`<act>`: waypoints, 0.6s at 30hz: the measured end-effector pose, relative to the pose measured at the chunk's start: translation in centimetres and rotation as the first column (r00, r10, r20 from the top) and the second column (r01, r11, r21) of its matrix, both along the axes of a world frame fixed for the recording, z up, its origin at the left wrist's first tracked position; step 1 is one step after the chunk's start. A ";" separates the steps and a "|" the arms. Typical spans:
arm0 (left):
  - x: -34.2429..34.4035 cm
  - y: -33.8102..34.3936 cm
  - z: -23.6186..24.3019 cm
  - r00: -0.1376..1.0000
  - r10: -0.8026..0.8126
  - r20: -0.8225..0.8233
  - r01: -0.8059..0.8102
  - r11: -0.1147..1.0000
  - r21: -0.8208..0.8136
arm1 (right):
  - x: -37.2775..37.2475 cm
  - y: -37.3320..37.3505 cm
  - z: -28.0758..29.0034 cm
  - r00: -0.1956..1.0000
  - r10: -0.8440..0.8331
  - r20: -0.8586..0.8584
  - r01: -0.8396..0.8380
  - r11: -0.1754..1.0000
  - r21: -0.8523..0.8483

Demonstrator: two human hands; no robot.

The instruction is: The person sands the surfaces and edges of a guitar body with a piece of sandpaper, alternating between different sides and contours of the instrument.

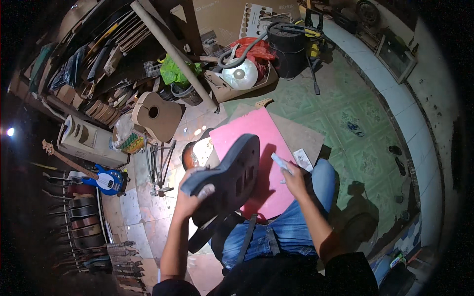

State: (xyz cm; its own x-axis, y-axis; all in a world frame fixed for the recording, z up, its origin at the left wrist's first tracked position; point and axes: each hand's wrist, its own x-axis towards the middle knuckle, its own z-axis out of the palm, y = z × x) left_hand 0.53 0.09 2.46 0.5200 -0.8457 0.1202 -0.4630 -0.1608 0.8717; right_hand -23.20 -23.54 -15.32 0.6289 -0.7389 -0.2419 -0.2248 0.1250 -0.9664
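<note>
In the head view my left hand (193,197) grips the edge of a dark, unpainted-looking electric guitar body (231,165) with cut-out cavities, tilted up over my lap. My right hand (296,180), to the right of the body, holds a narrow pale light-blue piece (279,160), perhaps a folded strip or block. Beneath them a pink board (264,129) lies over a brownish sheet (311,135). A small white printed item (302,159) lies beside my right hand. A sunburst guitar body (188,157) with a white plate is partly hidden behind the dark one.
An acoustic guitar body (165,121), metal stands (157,172) and a blue bass (108,182) sit at left, near racks of necks (86,222). Stacked wood (98,93), a black bucket (285,54) and a white round object (232,74) stand behind. Slippers (397,158) lie on green tiles at right.
</note>
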 end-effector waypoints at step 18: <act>3.3 -0.9 -6.3 0.409 0.598 -0.689 -0.719 0.676 0.161 | 0.7 15.1 9.8 0.675 0.725 0.137 -0.527 0.603 -0.598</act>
